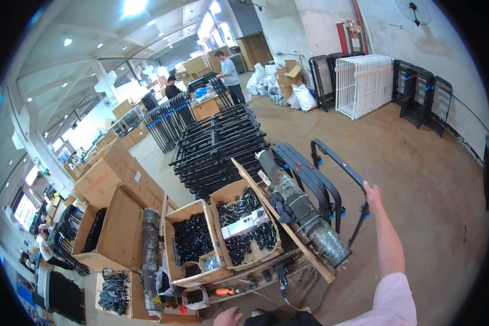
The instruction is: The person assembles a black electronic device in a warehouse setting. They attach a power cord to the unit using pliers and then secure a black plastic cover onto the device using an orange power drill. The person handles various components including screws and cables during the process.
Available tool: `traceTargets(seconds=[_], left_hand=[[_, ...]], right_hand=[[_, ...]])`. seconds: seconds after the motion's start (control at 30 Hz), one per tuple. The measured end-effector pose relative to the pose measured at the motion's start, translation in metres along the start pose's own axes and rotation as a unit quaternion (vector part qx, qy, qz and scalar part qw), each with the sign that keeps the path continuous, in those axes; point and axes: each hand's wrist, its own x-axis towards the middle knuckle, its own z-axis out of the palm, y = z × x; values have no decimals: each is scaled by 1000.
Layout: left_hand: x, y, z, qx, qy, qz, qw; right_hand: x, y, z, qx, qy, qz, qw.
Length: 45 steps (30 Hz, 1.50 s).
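Observation:
My right arm reaches out to the right, and my right hand (372,196) is closed round the upper corner of a black tubular metal frame (339,158) with blue fittings. The frame stands tilted on the floor, apart from several similar black frames (304,174) just to its left. Low at the bottom edge, my left hand (229,317) hangs with loosely bent fingers and nothing visible in it. Near that hand lie an orange-handled tool (229,292) and a black power driver (282,276) with a hose, on the edge of a bench.
Cardboard boxes of small black parts (193,239) sit left of a wooden plank (288,223) and a plastic-wrapped roll (301,206). Behind them rises a stack of black frames (220,146). White racks (364,87) stand by the wall. Co-workers (231,76) work farther back.

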Motion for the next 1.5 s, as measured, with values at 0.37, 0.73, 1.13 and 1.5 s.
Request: traceTargets(seconds=[0.37,0.73,1.13,1.5], left_hand=[[149,323,95,-336,-162,303,877],[50,419,144,-556,-358,38,749],[50,331,96,-340,-270,167,885],[30,186,-123,-417,-283,252,826]], right_hand=[[-300,-49,-92,71,-72,109,989],[-557,99,-139,160,-46,349,922],[-522,110,21,377,-106,389,833],[-441,149,81,445,68,232,862]])
